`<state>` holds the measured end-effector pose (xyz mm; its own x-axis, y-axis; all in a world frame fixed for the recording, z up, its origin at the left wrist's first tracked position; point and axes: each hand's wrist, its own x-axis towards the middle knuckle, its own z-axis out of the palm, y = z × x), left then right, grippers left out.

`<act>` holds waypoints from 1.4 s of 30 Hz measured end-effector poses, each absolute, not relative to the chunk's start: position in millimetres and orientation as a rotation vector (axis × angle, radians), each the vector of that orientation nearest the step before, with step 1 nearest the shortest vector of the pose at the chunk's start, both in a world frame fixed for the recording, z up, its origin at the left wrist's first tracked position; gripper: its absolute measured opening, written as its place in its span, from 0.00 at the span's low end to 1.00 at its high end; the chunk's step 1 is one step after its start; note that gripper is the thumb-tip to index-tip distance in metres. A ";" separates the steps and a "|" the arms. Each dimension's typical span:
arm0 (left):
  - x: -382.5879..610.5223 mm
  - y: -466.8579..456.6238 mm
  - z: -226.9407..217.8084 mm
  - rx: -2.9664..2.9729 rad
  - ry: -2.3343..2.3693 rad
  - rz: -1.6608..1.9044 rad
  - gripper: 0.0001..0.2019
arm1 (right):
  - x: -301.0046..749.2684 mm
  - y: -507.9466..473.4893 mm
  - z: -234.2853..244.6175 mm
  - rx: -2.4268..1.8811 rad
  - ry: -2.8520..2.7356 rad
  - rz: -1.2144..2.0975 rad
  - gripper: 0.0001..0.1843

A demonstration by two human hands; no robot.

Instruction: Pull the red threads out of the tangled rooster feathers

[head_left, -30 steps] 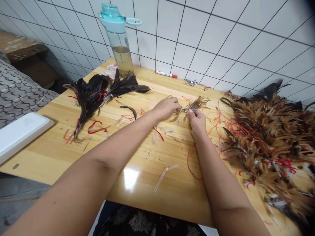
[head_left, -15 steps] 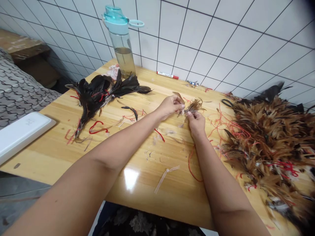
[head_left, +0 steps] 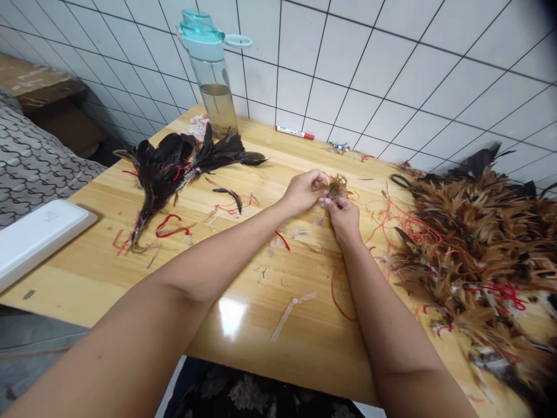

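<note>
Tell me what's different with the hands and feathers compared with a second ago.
The hands have drawn together: the left hand moved rightward, and the right hand moved leftward, carrying the small brown feather bunch with it. Whether the left hand took hold or let go of anything is too small to tell. The dark feathers, bottle, red-and-white marker and big brown feather pile stayed put.
</note>
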<state>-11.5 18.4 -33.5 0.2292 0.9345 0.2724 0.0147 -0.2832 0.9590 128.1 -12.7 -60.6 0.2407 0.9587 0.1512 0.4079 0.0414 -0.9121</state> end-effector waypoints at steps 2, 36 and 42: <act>-12.2 19.2 -34.4 1.590 0.923 1.219 0.05 | 128.2 -12.4 -60.4 -1.533 -1.326 0.730 0.15; -20.5 27.5 -36.6 1.772 1.014 0.957 0.11 | 121.6 -19.7 -48.5 -1.483 -1.630 0.564 0.12; -16.8 25.1 -32.7 1.719 0.887 0.987 0.09 | 124.4 -16.2 -55.8 -1.451 -1.553 0.624 0.12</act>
